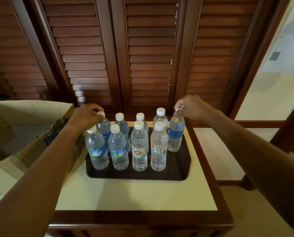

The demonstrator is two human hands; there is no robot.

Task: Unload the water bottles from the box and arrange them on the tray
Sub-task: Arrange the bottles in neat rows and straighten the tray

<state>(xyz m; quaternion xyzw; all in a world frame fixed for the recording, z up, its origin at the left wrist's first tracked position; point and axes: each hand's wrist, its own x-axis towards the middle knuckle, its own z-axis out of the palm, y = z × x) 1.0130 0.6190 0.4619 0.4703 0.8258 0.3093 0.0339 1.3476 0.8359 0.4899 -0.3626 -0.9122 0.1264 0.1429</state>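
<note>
Both hands (left (86,117), right (192,106)) gripping bottle caps, dark tray (180,173)

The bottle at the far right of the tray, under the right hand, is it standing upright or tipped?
Upright. The blue-labelled bottle stands base-down on the tray, with the right hand pinching its white cap.
</note>
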